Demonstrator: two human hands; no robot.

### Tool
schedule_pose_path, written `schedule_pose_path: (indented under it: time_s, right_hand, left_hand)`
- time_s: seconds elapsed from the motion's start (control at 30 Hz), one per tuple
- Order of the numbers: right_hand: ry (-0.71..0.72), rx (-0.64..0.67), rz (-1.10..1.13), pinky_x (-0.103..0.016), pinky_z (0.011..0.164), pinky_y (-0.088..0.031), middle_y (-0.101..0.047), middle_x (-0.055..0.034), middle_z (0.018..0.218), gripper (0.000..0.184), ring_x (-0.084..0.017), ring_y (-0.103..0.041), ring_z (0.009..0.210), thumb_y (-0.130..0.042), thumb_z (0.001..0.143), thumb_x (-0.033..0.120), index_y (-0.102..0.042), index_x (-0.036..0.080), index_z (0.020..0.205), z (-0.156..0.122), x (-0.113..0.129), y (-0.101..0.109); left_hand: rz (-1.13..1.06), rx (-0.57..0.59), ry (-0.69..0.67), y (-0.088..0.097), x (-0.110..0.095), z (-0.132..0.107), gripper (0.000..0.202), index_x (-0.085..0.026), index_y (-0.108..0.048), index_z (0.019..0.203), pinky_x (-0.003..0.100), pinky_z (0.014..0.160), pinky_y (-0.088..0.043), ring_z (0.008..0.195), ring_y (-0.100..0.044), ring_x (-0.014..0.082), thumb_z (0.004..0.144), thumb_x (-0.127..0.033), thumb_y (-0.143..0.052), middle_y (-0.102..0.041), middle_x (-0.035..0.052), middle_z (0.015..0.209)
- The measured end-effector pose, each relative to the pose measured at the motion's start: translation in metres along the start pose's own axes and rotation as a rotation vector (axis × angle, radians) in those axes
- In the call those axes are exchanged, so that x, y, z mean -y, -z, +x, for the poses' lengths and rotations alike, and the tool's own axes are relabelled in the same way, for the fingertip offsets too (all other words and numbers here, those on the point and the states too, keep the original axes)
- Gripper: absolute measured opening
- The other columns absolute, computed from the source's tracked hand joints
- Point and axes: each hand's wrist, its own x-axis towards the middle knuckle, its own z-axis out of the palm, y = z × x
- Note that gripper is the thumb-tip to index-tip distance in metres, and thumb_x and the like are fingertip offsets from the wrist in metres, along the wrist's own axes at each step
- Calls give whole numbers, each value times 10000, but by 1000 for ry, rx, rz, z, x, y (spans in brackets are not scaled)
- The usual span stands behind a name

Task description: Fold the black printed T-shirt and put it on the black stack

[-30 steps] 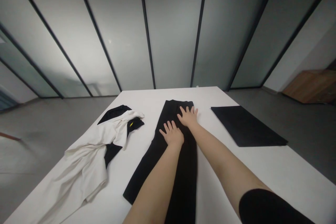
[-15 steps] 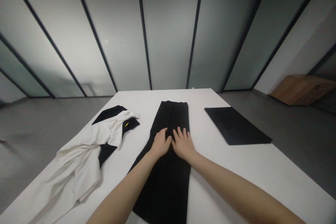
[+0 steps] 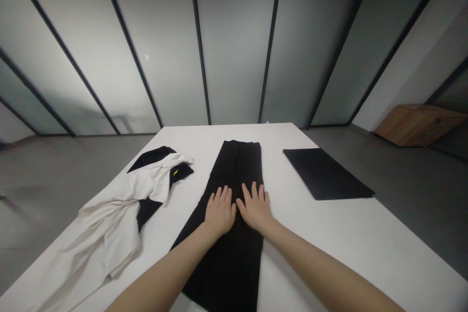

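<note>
Black trousers (image 3: pixel 234 258) lie lengthwise down the middle of the table, waistband at the far end and legs running toward me. My left hand (image 3: pixel 220 210) rests flat on the left part of the cloth, its fingers stretched out. Beside it, my right hand (image 3: pixel 255 207) lies palm down near the right edge of the trousers with its fingers spread. The two thumbs nearly meet over the middle. Neither hand grips anything. Cloth under both palms is hidden.
On the white table (image 3: pixel 314 243), white and black garments (image 3: pixel 120 209) lie crumpled at the left, with a small yellow mark on the black part. A flat black rectangular board or mat (image 3: pixel 327 175) lies at the right. Beyond stand frosted glass panels (image 3: pixel 234 58) and a wooden cabinet (image 3: pixel 420 124).
Both hands have slid slightly toward me along the trousers. The left hand has turned flatter and its fingers have stretched out. The other garments have not moved.
</note>
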Motion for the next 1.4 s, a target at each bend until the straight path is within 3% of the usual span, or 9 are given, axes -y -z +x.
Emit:
schedule_pose_path:
  time_s: [0.17, 0.5, 0.67, 0.83, 0.93, 1.07, 1.13, 1.23, 1.4]
  right_hand:
    - [2, 26, -13, -625, 1259, -88, -148, -154, 1788, 753, -468, -131, 1620, -368, 1054, 623, -275, 267, 1711, 44, -1, 7]
    - [170, 41, -61, -559, 1269, -128, -148, -112, 1796, 721, -412, -144, 1629, -364, 1054, 623, -281, 319, 1703, 140, -26, 26]
    - [208, 13, -67, -543, 1268, -133, -178, -96, 1792, 694, -392, -171, 1625, -356, 1058, 593, -305, 325, 1696, 164, -31, 28]
    - [200, -112, -69, -552, 1277, -111, -245, -118, 1770, 645, -375, -160, 1620, -384, 1062, 448, -369, 239, 1671, 152, -28, 31]
    - [244, -200, -44, -465, 1236, -269, -435, -163, 1658, 543, -338, -360, 1523, -359, 1068, 307, -513, 175, 1571, 137, -29, 33]
    - [312, -149, -27, -393, 1152, -396, -652, -157, 1421, 474, -291, -583, 1298, -334, 1087, 286, -672, 170, 1398, 115, -33, 32]
    - [338, -123, -23, -381, 1180, -378, -623, -137, 1493, 482, -281, -557, 1361, -367, 1088, 334, -643, 171, 1449, 101, -37, 30]
    - [368, -58, -12, -434, 1268, -266, -405, -125, 1702, 629, -315, -351, 1567, -423, 1072, 479, -478, 164, 1613, 76, -46, 23]
    - [409, 99, 16, -536, 1311, -127, -168, -112, 1781, 842, -356, -104, 1649, -448, 1018, 684, -298, 218, 1703, 33, -66, 17]
  left_hand:
    - [2, 21, 43, -3, -6, 24, 608, -168, -454, 1629, 529, 1288, -283, 1584, -345, 332, 1054, -340, -361, -397, 120, 1700]
    - [-58, 45, 262, -7, -22, 103, 650, -124, -364, 1666, 547, 1311, -191, 1631, -212, 337, 1062, -347, -273, -288, 135, 1745]
    - [-91, 7, 308, -9, -25, 126, 656, -130, -358, 1670, 562, 1306, -187, 1630, -214, 343, 1056, -340, -258, -296, 143, 1742]
    - [-96, -47, 293, -11, -23, 125, 623, -141, -437, 1629, 547, 1296, -220, 1605, -286, 338, 1043, -323, -327, -374, 149, 1710]
    - [-109, -142, 283, -9, -23, 116, 531, -138, -580, 1508, 487, 1266, -290, 1528, -420, 311, 1020, -251, -401, -538, 165, 1601]
    - [-149, -226, 278, 0, -21, 103, 364, -175, -699, 1279, 398, 1072, -467, 1261, -612, 278, 1020, -235, -451, -692, 146, 1340]
    - [-161, -233, 273, 5, -19, 96, 296, -203, -712, 1177, 381, 987, -491, 1151, -634, 268, 1027, -235, -459, -711, 126, 1223]
    - [-160, -212, 249, 8, -21, 85, 260, -216, -693, 1135, 378, 964, -485, 1104, -631, 258, 1032, -213, -454, -713, 107, 1153]
    - [-91, -142, 133, 0, -36, 49, 352, -186, -632, 1333, 435, 1061, -475, 1257, -598, 305, 1009, -264, -520, -665, 149, 1333]
